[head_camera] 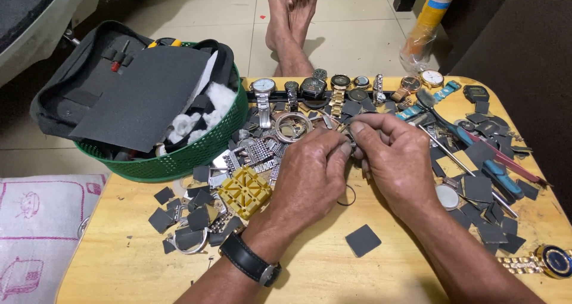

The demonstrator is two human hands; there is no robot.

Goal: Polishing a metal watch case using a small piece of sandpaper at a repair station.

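Left hand and right hand both pinch one small metal part, fingers closed. A yellow block lies just left, on the table.

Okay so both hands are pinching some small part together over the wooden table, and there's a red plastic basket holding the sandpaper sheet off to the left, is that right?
Nearly. The head view shows the basket is green, not red. The rest holds: the left hand and right hand pinch a small part together over the wooden table, and the basket with the sandpaper sheet sits to the left.
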